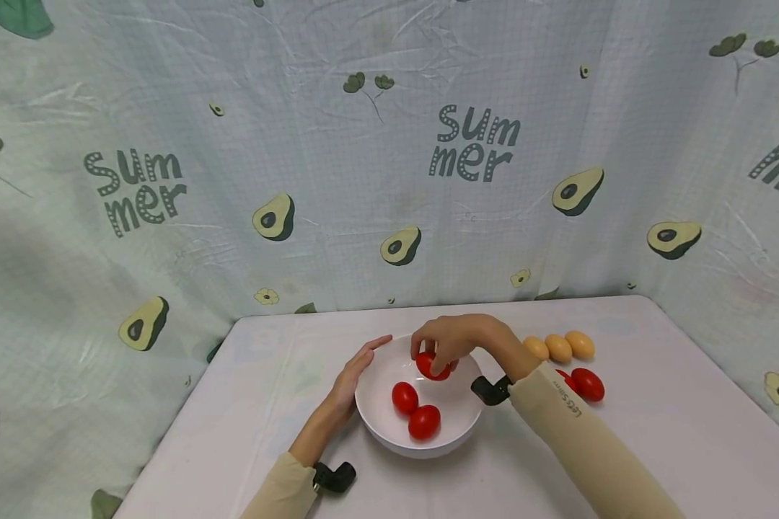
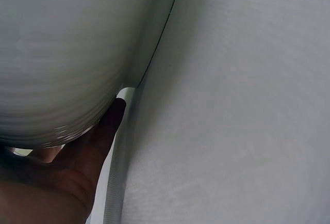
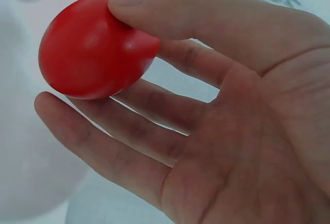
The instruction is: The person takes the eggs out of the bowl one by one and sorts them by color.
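A white bowl (image 1: 451, 404) stands on the table, with two red eggs (image 1: 423, 422) lying together on its bottom. My left hand (image 1: 353, 373) rests along the bowl's left side with extended fingers. In the left wrist view that hand (image 2: 64, 185) lies against the outer wall of the bowl (image 2: 62, 53). Over the back right of the bowl's inside, my right hand (image 1: 451, 336) holds another red egg (image 1: 431, 366). The right wrist view shows this egg (image 3: 93, 51) pinched between the thumb and fingers, while the little finger extends below it.
Three yellow-orange eggs (image 1: 559, 349) form a row on the table (image 1: 649, 425), right of the bowl. In front of them lie red eggs (image 1: 587, 385), partly hidden by the right sleeve. A printed cloth (image 1: 337, 158) hangs behind the table.
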`<state>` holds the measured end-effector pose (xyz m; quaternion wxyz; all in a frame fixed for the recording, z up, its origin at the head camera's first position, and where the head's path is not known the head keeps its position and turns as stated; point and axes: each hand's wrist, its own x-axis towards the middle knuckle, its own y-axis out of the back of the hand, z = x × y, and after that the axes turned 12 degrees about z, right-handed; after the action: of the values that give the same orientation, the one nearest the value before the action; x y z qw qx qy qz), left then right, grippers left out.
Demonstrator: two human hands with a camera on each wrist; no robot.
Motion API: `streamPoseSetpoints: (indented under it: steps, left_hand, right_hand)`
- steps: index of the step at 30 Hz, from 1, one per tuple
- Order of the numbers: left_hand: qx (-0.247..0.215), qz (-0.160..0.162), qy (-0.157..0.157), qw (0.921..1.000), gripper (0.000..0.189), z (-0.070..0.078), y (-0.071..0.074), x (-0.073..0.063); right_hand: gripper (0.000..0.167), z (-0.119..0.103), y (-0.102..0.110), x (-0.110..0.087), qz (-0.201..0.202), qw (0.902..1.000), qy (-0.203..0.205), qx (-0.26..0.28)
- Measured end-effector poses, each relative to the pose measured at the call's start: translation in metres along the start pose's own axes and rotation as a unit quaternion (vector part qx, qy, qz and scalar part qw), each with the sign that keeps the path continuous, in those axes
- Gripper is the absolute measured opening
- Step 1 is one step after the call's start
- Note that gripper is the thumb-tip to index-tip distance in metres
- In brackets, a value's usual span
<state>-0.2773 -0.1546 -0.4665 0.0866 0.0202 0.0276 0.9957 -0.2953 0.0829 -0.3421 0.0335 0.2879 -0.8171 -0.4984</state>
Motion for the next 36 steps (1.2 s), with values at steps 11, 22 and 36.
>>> streamPoseSetpoints:
  steps: [11, 22, 36]
  left_hand:
    - [-0.002, 0.007, 0.005, 1.0, 0.05, -0.001, -0.001, 0.001]
    - [-0.006, 0.003, -0.001, 1.0, 0.05, -0.001, -0.002, 0.001]
    - [-0.004, 0.004, -0.002, 1.0, 0.05, -0.002, -0.002, 0.001]
  right_hand:
    - [0.039, 0.009, 0.013, -0.026, 0.047, 0.9979, 0.039, 0.018]
    - [0.041, 0.03, 0.021, -0.055, 0.103, 0.9929, 0.045, 0.038]
    - [0.049, 0.08, 0.036, -0.108, 0.171, 0.9834, -0.008, 0.059]
